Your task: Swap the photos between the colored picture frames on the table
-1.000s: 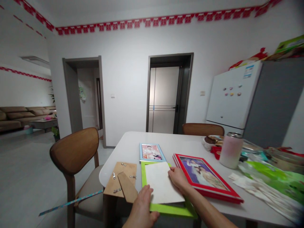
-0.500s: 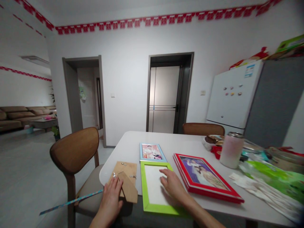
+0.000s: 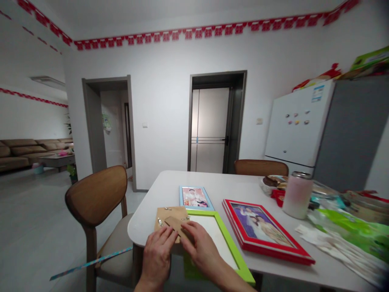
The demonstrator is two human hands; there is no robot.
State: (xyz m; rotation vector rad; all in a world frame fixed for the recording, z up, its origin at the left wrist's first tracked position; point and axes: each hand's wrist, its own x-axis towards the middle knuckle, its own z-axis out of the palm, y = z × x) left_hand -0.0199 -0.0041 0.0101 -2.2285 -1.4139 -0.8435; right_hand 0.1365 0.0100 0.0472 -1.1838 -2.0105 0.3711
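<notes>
A brown picture-frame backing board (image 3: 163, 211) with small metal clips and a fold-out stand lies near the front left of the table, partly over the green frame's left side. My left hand (image 3: 156, 251) holds its near left part, fingers across the top and thumb hidden. On its right edge, my right hand (image 3: 202, 247) is closed with fingertips by a clip. Beneath the right hand is a lime green picture frame (image 3: 228, 234) with a white sheet inside, its near end past the table edge. A light blue framed photo (image 3: 196, 197) lies just behind.
Stacked red picture frames (image 3: 264, 225) lie to the right on the white table (image 3: 170, 182). Beyond them are a pink-white tumbler (image 3: 298, 196), white gloves or cloth (image 3: 328, 243) and green plastic packaging (image 3: 349, 223). A wooden chair (image 3: 97, 194) stands at the left, with a thin patterned strip (image 3: 91, 263) near its seat.
The backing board has moved right, onto the green frame's edge, with my left hand. My right hand has left the white sheet and come to the board. The green frame has turned slightly.
</notes>
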